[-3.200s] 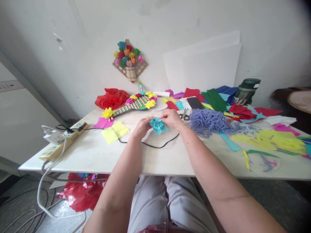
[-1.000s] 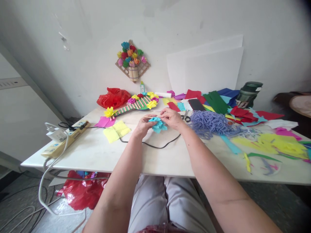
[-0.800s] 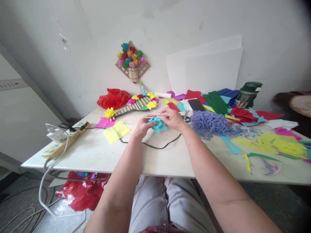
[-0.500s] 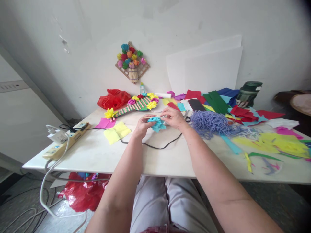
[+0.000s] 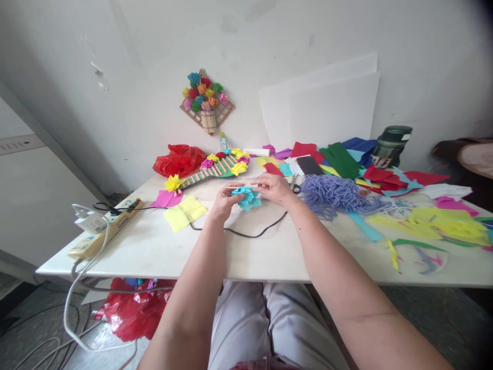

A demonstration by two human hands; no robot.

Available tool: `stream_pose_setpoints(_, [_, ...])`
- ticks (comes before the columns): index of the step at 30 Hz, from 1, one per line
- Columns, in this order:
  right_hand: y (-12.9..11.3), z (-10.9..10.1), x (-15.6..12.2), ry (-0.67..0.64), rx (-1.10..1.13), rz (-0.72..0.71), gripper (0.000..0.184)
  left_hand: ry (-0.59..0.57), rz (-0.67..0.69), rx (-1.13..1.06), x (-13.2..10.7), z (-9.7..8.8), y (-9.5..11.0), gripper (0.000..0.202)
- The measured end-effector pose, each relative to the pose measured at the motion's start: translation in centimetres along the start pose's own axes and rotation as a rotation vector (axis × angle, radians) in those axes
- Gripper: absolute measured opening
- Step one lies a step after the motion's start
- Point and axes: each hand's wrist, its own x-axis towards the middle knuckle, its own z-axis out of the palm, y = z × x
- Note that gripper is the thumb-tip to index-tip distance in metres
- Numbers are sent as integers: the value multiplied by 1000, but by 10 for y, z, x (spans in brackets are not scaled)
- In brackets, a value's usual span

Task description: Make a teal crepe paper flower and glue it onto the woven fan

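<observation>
A ruffled light-blue crepe paper flower (image 5: 247, 198) is held between my two hands above the table. My left hand (image 5: 226, 200) is closed on its left side, thumb across the front. My right hand (image 5: 272, 188) pinches at the upper right edge, where a thin pale stick (image 5: 241, 187) runs across the top of the paper between the hands. Its ends are hidden by my fingers. Beyond them lies a green, pear-shaped board (image 5: 213, 172) with pale strips and several paper flowers. Yellow paper squares (image 5: 185, 211) lie to the left of my hands.
A black cable (image 5: 250, 236) loops in front of my hands from a power strip (image 5: 103, 231). On the right are purple yarn (image 5: 333, 195), scissors (image 5: 296, 188), a phone (image 5: 309, 166), coloured paper scraps and a dark flask (image 5: 392, 147). A red plastic bag (image 5: 179, 160) lies at back left.
The thin stick now shows lying across the top of the blue paper, between both hands. My hands have stayed in nearly the same place; the view has shifted slightly.
</observation>
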Motion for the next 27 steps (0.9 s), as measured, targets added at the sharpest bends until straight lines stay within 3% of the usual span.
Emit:
stream_pose_setpoints(7, [8, 6, 1, -17, -4, -75, 20, -9, -2, -14, 1, -1, -2, 46])
stream_pose_setpoints(20, [0, 2, 0, -45, 16, -24, 20, -19, -12, -27, -1, 0, 0, 45])
stream_pose_setpoints(27, [2, 1, 1, -47, 12, -22, 20, -19, -87, -101, 0, 0, 6, 40])
